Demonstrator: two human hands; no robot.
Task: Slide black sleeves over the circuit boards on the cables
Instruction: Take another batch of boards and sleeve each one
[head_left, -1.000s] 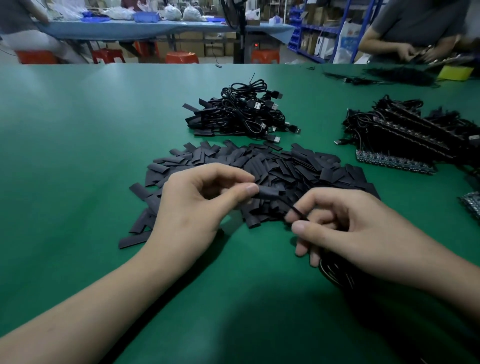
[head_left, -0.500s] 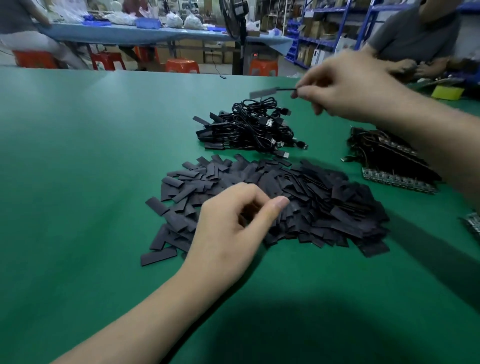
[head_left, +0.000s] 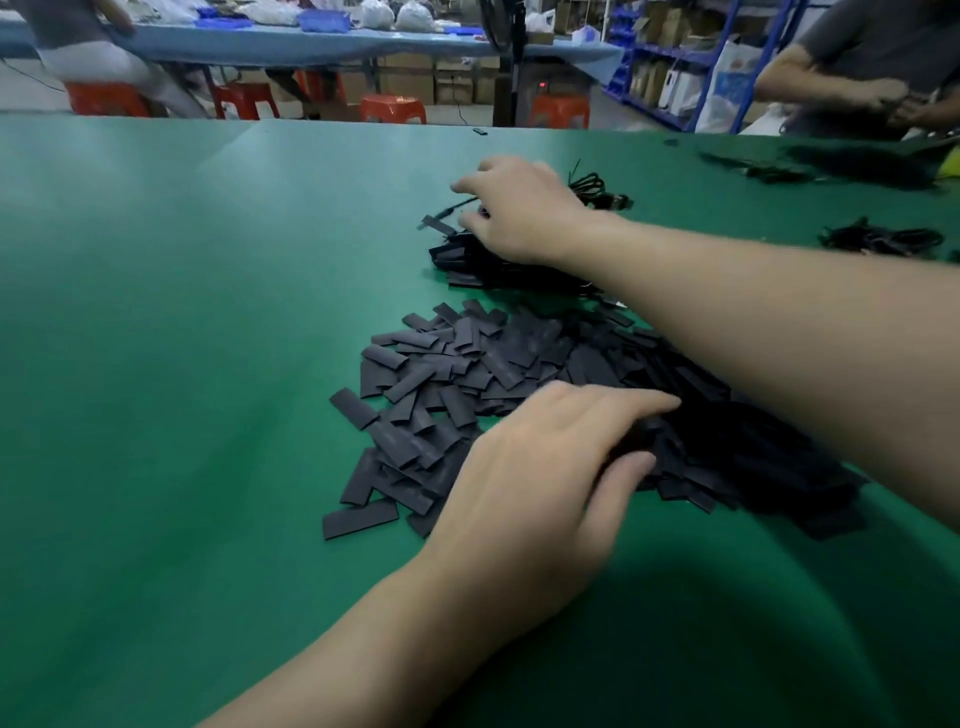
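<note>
A green tabletop (head_left: 182, 312) fills the view. Behind its far edge is a workshop with blue-covered benches, shelving and at least four orange stools.

The right hand (head_left: 519, 213) has its fingers curled, pinching one thin cable (head_left: 460, 202). The cable's sleeved end (head_left: 435, 224) sticks out to the left, just above the heap of finished cables (head_left: 467, 260), which lies toward the far edge. The left hand (head_left: 545, 457) has its fingers stretched forward and its thumb tucked under. They seem to nip a loose sleeve (head_left: 641, 434) on top of the sleeve pile (head_left: 441, 374). Blur and black-on-black make it hard to say whether the hand holds one piece or more. The pile spreads across the middle of the tabletop, toward the near edge.

What could go wrong:
- The sleeve may slip back off its board if the cable is dropped carelessly or snags in the tangle.
- The left hand may lift two flat sleeves stuck together.
- The right forearm, crossing low over the pile, could sweep sleeves about.

Count:
- Two hands, with one cable held and one sleeved end showing.
- Loose sleeves too many to count, certainly many dozens.
- Three dark cable heaps: the finished one, another bundle (head_left: 883, 240) by the right edge, and a third (head_left: 857, 166) near the far right corner, where another person (head_left: 872, 57) works.
</note>
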